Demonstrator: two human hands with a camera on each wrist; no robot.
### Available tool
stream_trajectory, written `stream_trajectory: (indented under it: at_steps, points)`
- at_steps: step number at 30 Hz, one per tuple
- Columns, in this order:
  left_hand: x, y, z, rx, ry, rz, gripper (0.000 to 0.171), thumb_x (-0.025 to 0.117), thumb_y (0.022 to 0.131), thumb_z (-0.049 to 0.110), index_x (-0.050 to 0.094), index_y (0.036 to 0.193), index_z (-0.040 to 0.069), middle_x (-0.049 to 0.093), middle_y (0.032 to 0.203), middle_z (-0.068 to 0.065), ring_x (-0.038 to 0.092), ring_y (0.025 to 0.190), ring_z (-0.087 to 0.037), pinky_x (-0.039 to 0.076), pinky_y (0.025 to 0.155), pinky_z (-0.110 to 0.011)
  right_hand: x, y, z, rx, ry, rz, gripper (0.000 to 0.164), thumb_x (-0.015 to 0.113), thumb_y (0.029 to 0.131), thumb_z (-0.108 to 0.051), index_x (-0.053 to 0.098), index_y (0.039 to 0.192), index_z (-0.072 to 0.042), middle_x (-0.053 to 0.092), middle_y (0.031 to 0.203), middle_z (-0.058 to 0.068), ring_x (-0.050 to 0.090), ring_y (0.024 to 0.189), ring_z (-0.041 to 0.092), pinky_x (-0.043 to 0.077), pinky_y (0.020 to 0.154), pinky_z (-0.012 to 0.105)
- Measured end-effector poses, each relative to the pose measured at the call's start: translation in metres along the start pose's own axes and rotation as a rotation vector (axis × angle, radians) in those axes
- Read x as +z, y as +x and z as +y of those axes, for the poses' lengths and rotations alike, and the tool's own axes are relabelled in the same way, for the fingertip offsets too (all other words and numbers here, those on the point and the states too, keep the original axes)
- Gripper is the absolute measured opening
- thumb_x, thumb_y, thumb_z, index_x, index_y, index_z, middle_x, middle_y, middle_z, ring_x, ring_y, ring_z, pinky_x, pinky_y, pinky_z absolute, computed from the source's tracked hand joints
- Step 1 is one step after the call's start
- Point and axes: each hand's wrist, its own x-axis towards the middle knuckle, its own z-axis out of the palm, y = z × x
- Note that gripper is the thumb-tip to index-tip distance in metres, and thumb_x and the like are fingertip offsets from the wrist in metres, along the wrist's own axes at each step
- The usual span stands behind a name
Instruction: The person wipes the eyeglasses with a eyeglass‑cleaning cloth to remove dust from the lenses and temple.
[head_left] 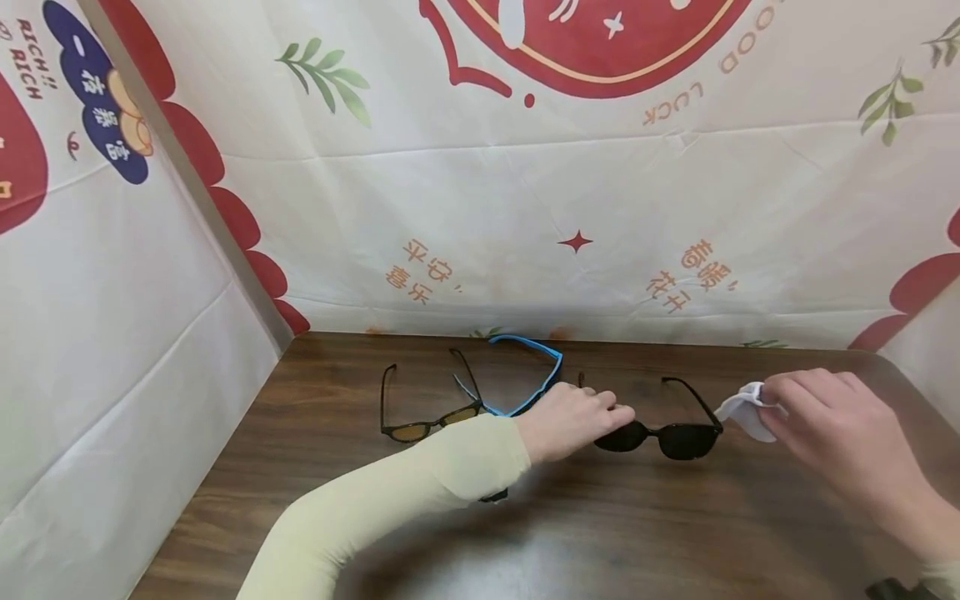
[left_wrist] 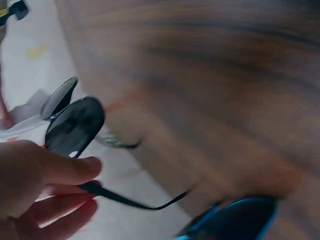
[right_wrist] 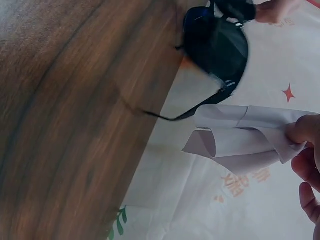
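Note:
Black sunglasses (head_left: 688,442) with dark lenses are pinched at one hinge end by my left hand (head_left: 573,421), thumb and fingers on the frame in the left wrist view. Their temples point toward the back wall. My right hand (head_left: 840,429) pinches a folded white cloth (head_left: 748,410), whose loose end hangs close beside the other hinge of the sunglasses. In the right wrist view the cloth (right_wrist: 245,135) overlaps a temple. Left of my left hand, blue-framed glasses (head_left: 553,367) lie partly hidden behind it. Glasses with brown lenses (head_left: 410,432) lie further left, partly covered by my sleeve.
All of this is on a dark wood-grain table (head_left: 262,450). A white printed cloth backdrop (head_left: 510,208) rises along the table's back edge, and another cloth wall (head_left: 112,333) stands on the left. A small black object (head_left: 495,496) shows under my left forearm.

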Motion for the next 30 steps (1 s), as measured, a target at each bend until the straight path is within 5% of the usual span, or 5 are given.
stream_trajectory:
  at_steps: [10, 15, 19, 28, 30]
  points:
    - [0.032, 0.001, 0.005, -0.001, 0.020, -0.038, 0.021, 0.057, 0.098, 0.012, 0.054, 0.115, 0.024, 0.054, 0.096, 0.006, 0.052, 0.069, -0.006, 0.042, 0.050, -0.015, 0.016, 0.004, -0.006, 0.027, 0.013, -0.063, 0.054, 0.034, 0.102, -0.046, 0.060, 0.083, -0.003, 0.062, 0.081, 0.007, 0.055, 0.070, 0.028, 0.037, 0.066, 0.038]
    - [0.033, -0.004, 0.000, -0.016, -0.027, 0.009, 0.026, 0.057, 0.098, 0.010, 0.053, 0.121, 0.021, 0.055, 0.109, 0.004, 0.057, 0.099, -0.011, 0.048, 0.083, -0.021, 0.026, 0.010, -0.022, 0.033, 0.080, -0.047, 0.053, 0.035, 0.101, -0.044, 0.062, 0.091, 0.000, 0.063, 0.086, 0.009, 0.057, 0.074, 0.028, 0.040, 0.072, 0.031]
    - [0.031, -0.010, -0.004, -0.037, -0.054, -0.015, 0.030, 0.057, 0.098, 0.013, 0.051, 0.127, 0.019, 0.053, 0.126, 0.001, 0.045, 0.128, -0.020, 0.034, 0.107, -0.035, 0.036, 0.013, -0.037, -0.049, 0.167, -0.056, 0.051, 0.036, 0.102, -0.041, 0.064, 0.093, 0.000, 0.064, 0.090, 0.008, 0.059, 0.077, 0.025, 0.042, 0.079, 0.025]
    - [0.021, -0.019, -0.019, -0.109, -0.069, -0.046, 0.050, 0.063, 0.094, 0.019, 0.045, 0.140, 0.020, 0.038, 0.149, -0.006, 0.025, 0.142, -0.023, 0.020, 0.114, -0.041, 0.067, -0.003, -0.064, -0.174, 0.266, -0.346, 0.048, 0.022, 0.103, -0.036, 0.063, 0.100, -0.012, 0.060, 0.094, -0.002, 0.058, 0.080, 0.017, 0.050, 0.063, 0.039]
    - [0.019, -0.021, -0.025, -0.122, -0.078, -0.040, 0.055, 0.062, 0.094, 0.020, 0.041, 0.144, 0.020, 0.032, 0.153, -0.007, 0.021, 0.143, -0.023, 0.015, 0.115, -0.041, 0.073, -0.007, -0.066, -0.185, 0.287, -0.406, 0.039, 0.032, 0.103, -0.035, 0.064, 0.102, -0.013, 0.060, 0.094, -0.003, 0.059, 0.081, 0.016, 0.051, 0.063, 0.039]
